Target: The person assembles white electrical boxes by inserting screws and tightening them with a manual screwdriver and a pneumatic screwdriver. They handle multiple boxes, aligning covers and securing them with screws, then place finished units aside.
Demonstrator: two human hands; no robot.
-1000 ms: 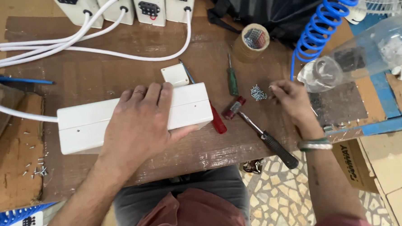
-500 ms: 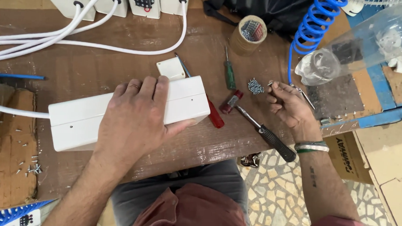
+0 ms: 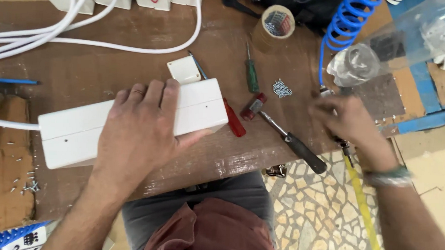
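left grip (image 3: 142,131) is spread flat, palm down, pinning the long white plastic box (image 3: 82,129) on the brown worktop (image 3: 110,70) (rigid, light, smooth, likely to skid; best held across its width). right grip (image 3: 345,120) is blurred near a thin tool (image 3: 344,148); whether it's closed i cannot tell.

White box (image 3: 132,123): smooth matt plastic; workbench (image 3: 110,60): worn, scuffed wood; screws (image 3: 281,88): shiny metal.

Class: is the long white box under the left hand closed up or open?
Closed: the white box shows unbroken faces with one seam line, left hand pressing on top.
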